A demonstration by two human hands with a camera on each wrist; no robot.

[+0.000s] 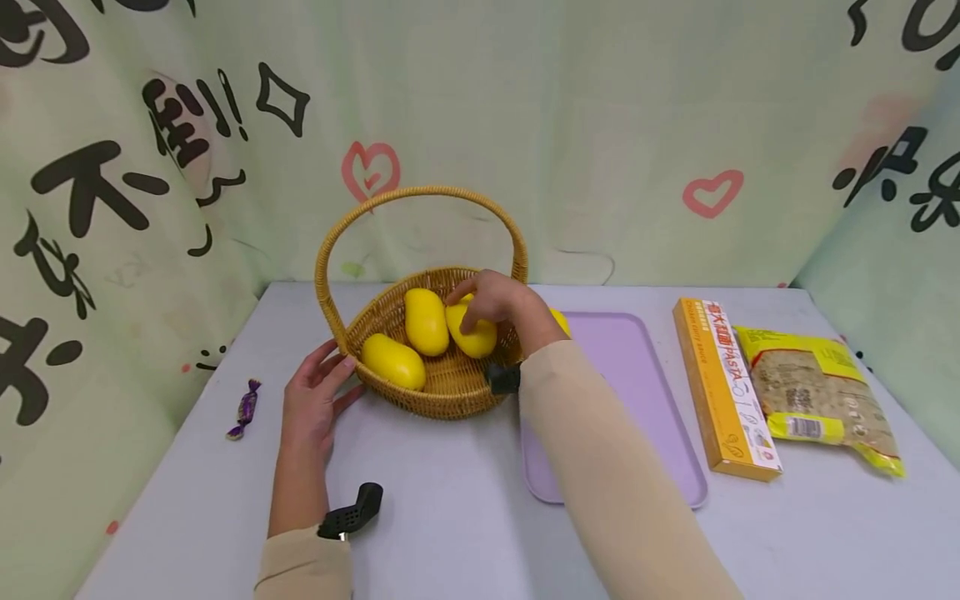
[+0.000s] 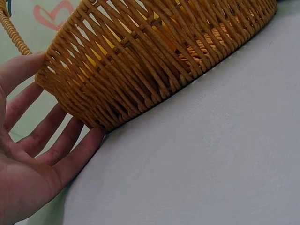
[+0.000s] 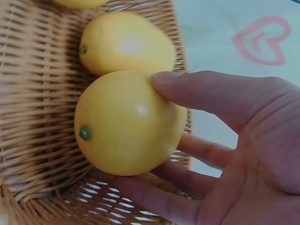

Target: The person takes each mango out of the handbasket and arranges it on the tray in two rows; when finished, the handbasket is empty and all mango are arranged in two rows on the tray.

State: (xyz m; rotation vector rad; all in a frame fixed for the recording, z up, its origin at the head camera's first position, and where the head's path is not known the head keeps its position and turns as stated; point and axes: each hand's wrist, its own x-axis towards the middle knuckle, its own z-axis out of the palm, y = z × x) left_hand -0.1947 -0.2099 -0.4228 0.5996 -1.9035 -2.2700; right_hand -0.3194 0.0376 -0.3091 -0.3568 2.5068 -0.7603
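Observation:
A wicker basket (image 1: 450, 407) with a tall arched handle holds yellow mangoes; one mango (image 1: 393, 362) lies at its left end and another mango (image 1: 426, 322) leans at the back wall. My left hand (image 1: 318, 400) holds the basket's left end. In the left wrist view its thumb (image 2: 28, 68) is at the rim and the fingertips meet the outer wall. Inside the basket, my right hand (image 1: 498, 304) grips a third mango (image 3: 126, 124), thumb on one side and fingers round the other. Its green stem end faces away from the palm.
Right of the basket lies a purple tray (image 1: 626, 350), partly hidden by my right sleeve; a yellow thing (image 1: 561, 320) shows beyond the wrist. Farther right are a pasta box (image 1: 727, 392) and a yellow-labelled bag (image 1: 817, 387). A purple wrapped candy (image 1: 246, 409) lies at left.

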